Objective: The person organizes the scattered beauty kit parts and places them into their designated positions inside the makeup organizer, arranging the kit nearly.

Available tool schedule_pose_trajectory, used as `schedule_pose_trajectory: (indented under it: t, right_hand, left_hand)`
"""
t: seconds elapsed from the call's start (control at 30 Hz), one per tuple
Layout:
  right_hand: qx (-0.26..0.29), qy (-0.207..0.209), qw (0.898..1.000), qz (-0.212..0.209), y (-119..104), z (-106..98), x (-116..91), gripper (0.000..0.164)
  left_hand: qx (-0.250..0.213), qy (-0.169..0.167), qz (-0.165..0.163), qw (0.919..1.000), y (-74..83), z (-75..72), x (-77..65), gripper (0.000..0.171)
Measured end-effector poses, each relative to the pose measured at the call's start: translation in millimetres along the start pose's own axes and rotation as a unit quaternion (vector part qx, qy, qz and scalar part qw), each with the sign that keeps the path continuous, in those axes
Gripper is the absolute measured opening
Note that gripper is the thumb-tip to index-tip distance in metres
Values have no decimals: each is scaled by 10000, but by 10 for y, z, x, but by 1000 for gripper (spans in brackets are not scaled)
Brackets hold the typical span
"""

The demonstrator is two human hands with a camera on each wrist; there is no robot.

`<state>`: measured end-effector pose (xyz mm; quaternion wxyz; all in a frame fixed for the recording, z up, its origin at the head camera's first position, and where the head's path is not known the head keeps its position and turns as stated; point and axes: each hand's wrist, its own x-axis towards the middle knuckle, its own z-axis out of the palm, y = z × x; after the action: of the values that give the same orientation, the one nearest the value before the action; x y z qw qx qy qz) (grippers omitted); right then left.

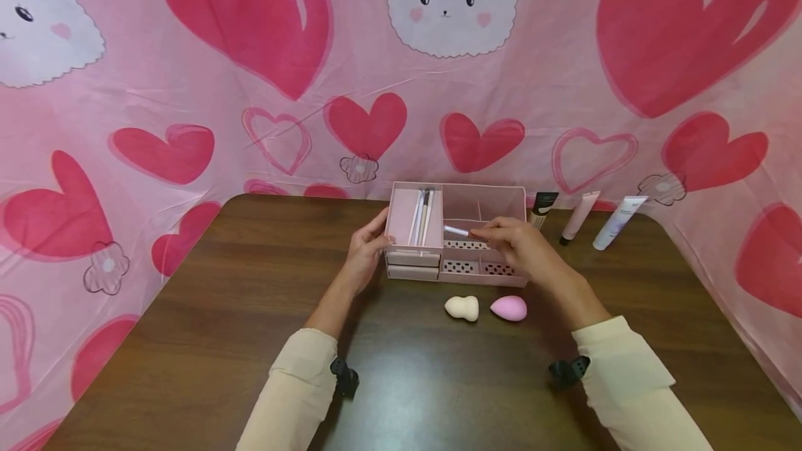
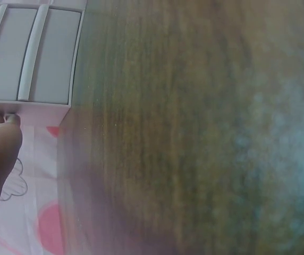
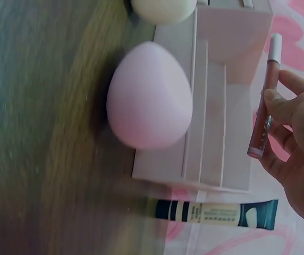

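A pink makeup organizer [image 1: 484,202] stands near the table's back edge, with drawers [image 2: 55,58] on its left part. My left hand [image 1: 366,252] grips the organizer's left side, thumb at the top edge; its fingers [image 2: 11,120] show against that side in the left wrist view. My right hand [image 1: 516,242] is above the organizer's right compartments. It pinches a lip gloss tube [image 3: 264,109] with a white cap and a pinkish-brown body, between thumb and fingers. Several slim brushes or pencils [image 1: 421,218] lie in the organizer's top left tray.
A cream sponge [image 1: 462,308] and a pink makeup sponge [image 1: 510,308] lie before the organizer. To its right stand a black-capped beige tube [image 3: 218,212], a pink tube [image 1: 579,218] and a white tube [image 1: 619,223]. A heart-patterned cloth [image 1: 370,33] hangs behind the wooden table [image 1: 250,284].
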<state>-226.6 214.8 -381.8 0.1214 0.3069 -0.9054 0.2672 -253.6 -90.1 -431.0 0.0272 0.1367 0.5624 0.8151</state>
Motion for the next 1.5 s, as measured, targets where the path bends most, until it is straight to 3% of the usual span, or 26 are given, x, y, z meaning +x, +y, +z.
schedule_pose_trajectory:
  t: [0.17,0.5,1.5]
  right_hand:
    - [-11,-24,10000,94,124,-7,23,39]
    - [38,-465,9979,445,259,60,95,39]
    - [-277,-937,9951,-176,448,225,230,33]
  left_hand:
    - [-23,58,-4,10000,-5,3,-1,70]
    - [-29,110,-22,9999,-12,14,2,69]
    - [38,171,-51,9998,-13,15,-5,70]
